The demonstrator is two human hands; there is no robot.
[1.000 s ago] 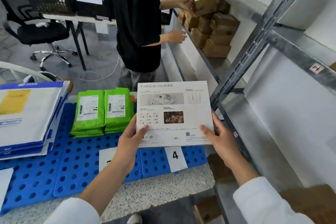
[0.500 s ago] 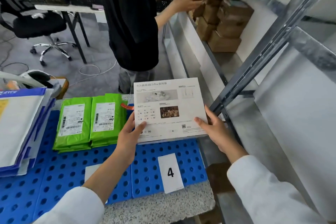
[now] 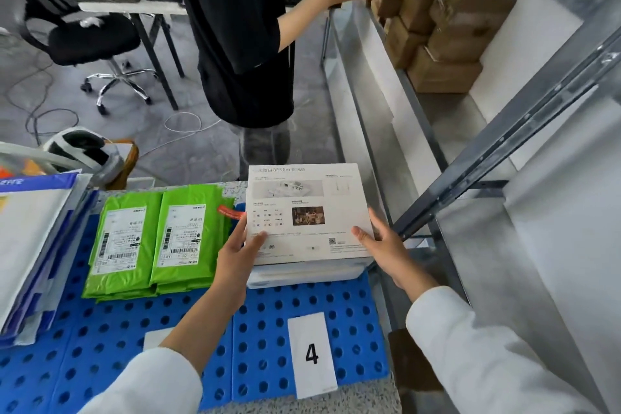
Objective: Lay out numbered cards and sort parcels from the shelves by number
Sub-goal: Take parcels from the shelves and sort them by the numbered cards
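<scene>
Bright even daylight, soft shadows; wide-angle bending (edges), slight blur.

Head-worn view, forward and down, close over blue mat (image 3: 100, 339).

A white card (image 3: 312, 355) printed with a black "4" is seen on the blue mat (image 3: 268, 329). "BE3 Pro" is read among blurred print atop the white box (image 3: 307, 212). Barcode labels on the green parcels (image 3: 158, 239) are too small to be read.
</scene>
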